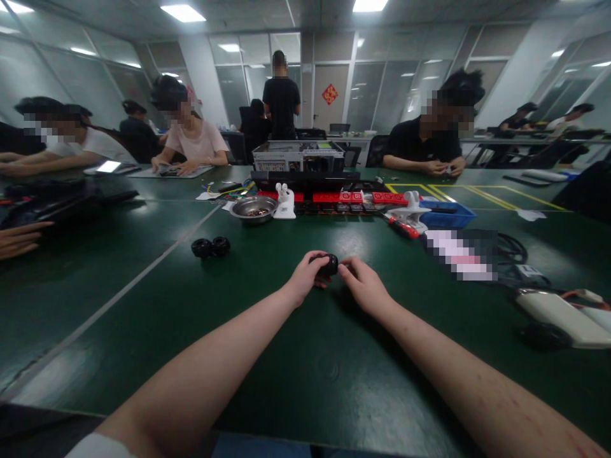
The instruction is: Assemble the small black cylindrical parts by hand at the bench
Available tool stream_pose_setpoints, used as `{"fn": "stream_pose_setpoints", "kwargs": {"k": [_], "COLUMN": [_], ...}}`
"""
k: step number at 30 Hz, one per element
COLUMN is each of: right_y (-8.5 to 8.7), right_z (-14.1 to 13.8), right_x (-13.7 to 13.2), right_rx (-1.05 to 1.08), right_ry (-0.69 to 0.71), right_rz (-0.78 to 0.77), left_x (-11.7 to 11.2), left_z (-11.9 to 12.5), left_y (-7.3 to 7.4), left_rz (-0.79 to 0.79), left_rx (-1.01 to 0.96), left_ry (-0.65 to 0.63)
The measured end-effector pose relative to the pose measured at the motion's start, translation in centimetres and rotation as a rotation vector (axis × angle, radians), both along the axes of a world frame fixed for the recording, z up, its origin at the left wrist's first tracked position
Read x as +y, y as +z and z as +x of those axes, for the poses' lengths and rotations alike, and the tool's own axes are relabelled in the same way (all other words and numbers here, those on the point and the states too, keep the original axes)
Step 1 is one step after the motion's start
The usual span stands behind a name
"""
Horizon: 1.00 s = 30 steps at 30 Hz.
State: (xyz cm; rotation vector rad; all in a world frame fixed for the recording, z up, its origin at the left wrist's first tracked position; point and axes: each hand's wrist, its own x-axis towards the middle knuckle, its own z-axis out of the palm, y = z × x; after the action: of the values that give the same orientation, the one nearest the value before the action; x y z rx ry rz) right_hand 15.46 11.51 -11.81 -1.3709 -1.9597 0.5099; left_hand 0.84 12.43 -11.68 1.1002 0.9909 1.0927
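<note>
My left hand point(308, 277) is closed round a small black wheel point(330, 263) with a chunky tyre, just above the green table. Close against the wheel's right side is my right hand point(363, 283), its thumb and fingers drawn together. Whether those fingertips pinch a small part or only touch the wheel, I cannot tell. Two more black wheels point(210, 247) stand side by side on the table to the left. At the right edge lies a pale vehicle body point(563, 318) with a black wheel near its front end and orange wires on top.
A metal bowl point(254, 208) with small parts stands beyond my hands, beside a white stand point(285, 202). Red strips point(338, 197) and an open metal case point(298, 156) are behind. Right are a red-handled tool point(403, 228), a blue tray point(449, 215) and black cables point(513, 248). Other people sit around.
</note>
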Motion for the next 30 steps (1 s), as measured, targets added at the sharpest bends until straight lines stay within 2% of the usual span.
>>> {"fn": "stream_pose_setpoints", "kwargs": {"k": [5,11,18,22,27,30], "right_y": [-0.09,0.14,0.16,0.22,0.22,0.27], "right_z": [0.06,-0.08,0.27,0.17,0.15,0.24], "right_x": [0.31,0.17,-0.06,-0.21,0.05,0.20], "right_rx": [0.026,-0.023,-0.018,0.001,0.097,0.035], "right_ry": [0.043,0.098,0.236,0.199,0.017,0.020], "right_rz": [-0.088,0.015,0.177,0.114,-0.029,-0.071], "left_x": [-0.49,-0.47,0.32,0.35,0.01,-0.29], "left_z": [0.25,0.04,0.18,0.22,0.22,0.17], "left_y": [-0.10,0.20,-0.42,-0.26,0.07,0.00], "left_rz": [0.127,0.068,-0.019,-0.033,-0.009,0.074], "left_rx": [0.120,0.044,0.106,0.097,0.077,0.109], "left_ry": [-0.018,-0.002,-0.011,0.011,0.033,0.009]}}
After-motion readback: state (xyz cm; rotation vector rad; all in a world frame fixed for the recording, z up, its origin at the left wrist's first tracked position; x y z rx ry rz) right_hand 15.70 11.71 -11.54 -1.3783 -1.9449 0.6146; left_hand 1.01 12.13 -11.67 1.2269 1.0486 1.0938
